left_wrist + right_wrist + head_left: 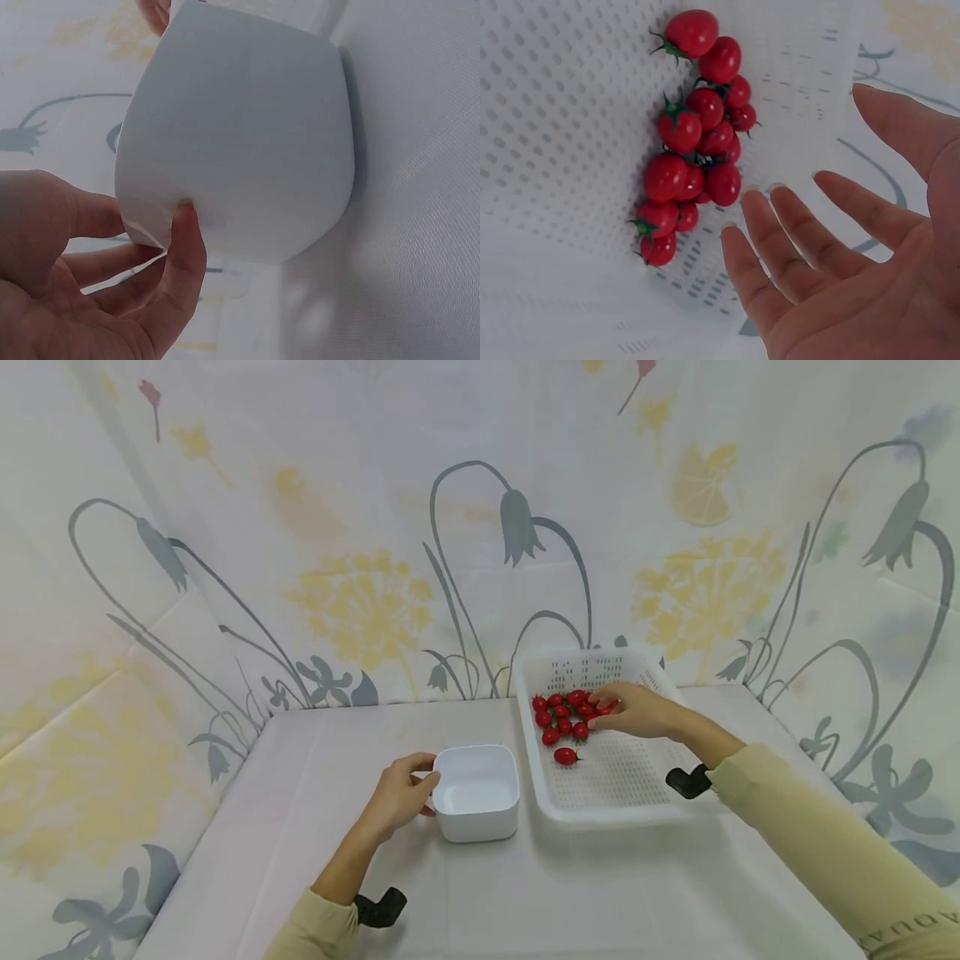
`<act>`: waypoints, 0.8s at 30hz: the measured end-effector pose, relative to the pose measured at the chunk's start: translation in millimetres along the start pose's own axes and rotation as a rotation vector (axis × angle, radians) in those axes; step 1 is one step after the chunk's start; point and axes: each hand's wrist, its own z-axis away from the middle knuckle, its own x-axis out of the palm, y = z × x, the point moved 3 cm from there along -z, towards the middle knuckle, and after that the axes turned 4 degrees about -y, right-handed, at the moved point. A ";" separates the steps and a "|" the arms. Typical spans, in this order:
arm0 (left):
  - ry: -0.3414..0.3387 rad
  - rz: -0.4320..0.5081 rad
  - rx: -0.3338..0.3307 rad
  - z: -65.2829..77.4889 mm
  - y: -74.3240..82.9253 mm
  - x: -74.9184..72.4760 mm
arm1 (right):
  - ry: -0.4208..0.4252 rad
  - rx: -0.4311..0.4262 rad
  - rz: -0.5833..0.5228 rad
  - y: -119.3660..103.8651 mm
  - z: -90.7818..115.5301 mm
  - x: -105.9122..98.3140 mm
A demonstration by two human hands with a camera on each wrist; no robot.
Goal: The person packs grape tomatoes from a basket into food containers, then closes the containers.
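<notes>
A white square container (pixel 477 824) stands upright on the table, its inside bare. My left hand (pixel 401 795) holds it at the left side; in the left wrist view the thumb lies at the rim and the fingers (pixel 187 244) curl at a small lip of the container (pixel 240 135). To the right sits a white perforated basket (pixel 622 817) with several red cherry tomatoes (pixel 564 727) at its far left. My right hand (pixel 633 710) hovers over these tomatoes; in the right wrist view its fingers (pixel 810 247) are spread, with nothing between them and the tomatoes (pixel 665 178) just beyond.
One cherry tomato (pixel 566 757) lies nearer the front of the basket, apart from the cluster. A white cloth covers the table (pixel 360 735). Behind and at both sides hangs a flower-printed curtain (pixel 337 485). Black straps (pixel 381 907) circle both wrists.
</notes>
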 end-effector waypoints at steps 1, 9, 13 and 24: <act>0.001 0.000 0.001 0.1 0.7 0.1 | -0.005 0.001 -0.004 0.4 -1.6 0.9; 0.006 -0.020 -0.010 -1.0 3.5 1.0 | -0.058 0.013 -0.035 5.2 -14.5 7.8; 0.004 -0.033 -0.006 -0.4 4.9 0.2 | -0.080 0.004 -0.028 7.9 -22.8 12.9; -0.007 -0.032 -0.014 4.0 5.9 -0.3 | -0.140 0.017 -0.057 14.7 -40.3 27.1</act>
